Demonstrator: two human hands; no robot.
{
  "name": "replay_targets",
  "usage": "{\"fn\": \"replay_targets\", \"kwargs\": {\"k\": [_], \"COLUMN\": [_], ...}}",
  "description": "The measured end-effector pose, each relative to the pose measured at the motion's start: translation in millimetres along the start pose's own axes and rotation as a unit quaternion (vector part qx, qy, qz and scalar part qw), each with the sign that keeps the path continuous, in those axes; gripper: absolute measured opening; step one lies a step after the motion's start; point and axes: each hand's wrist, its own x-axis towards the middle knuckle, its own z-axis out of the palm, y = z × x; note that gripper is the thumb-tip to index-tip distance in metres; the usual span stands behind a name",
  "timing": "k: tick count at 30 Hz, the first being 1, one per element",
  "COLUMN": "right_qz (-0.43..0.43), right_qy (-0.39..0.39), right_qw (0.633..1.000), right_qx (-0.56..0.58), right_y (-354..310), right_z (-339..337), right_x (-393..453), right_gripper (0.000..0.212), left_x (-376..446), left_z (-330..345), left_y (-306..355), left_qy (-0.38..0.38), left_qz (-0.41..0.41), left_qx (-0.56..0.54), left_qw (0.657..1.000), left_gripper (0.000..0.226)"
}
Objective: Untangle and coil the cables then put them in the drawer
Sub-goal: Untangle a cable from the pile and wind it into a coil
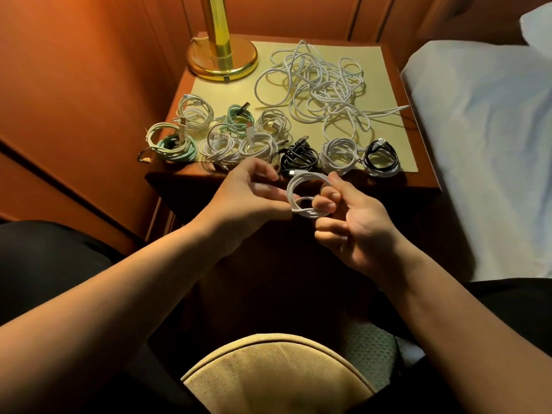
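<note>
A small white cable coil [301, 191] hangs in the air just in front of the nightstand's front edge. My right hand [349, 222] grips its right side with curled fingers and thumb. My left hand [254, 194] pinches the coil's lower left part. A tangled heap of white cables [322, 88] lies on the back right of the nightstand top [233, 91]. Several finished coils sit along the front: white coils [194, 115], mint-green coils [179, 147], a black coil [298, 156] and a black-and-white coil [382, 158]. No drawer shows from this angle.
A brass lamp base [222, 59] stands at the back left of the nightstand. A bed with white sheets [484, 138] lies to the right. Wooden wall panels [89, 85] close the left side. A beige cushion [277, 375] sits below my arms.
</note>
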Motion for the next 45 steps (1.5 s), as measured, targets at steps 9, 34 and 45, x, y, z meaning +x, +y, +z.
{"fn": "replay_targets", "kwargs": {"k": [9,34,45], "right_qz": [-0.003,-0.158,-0.193], "right_qy": [0.019,0.123,0.155], "right_qw": [0.998,0.935,0.787], "right_qx": [-0.064,-0.291,-0.565], "right_y": [8,-82,-146], "right_z": [3,23,5], "right_x": [7,38,101], "right_gripper": [0.049,0.026,0.012], "left_x": [3,83,174], "left_z": [6,-9,-6], "left_y": [-5,79,93], "left_qy": [-0.078,0.053,0.053], "left_qz": [-0.116,0.157,0.195], "left_qx": [-0.096,0.219,0.465], "left_qw": [0.985,0.962,0.862], "left_gripper": [0.053,0.025,0.02]}}
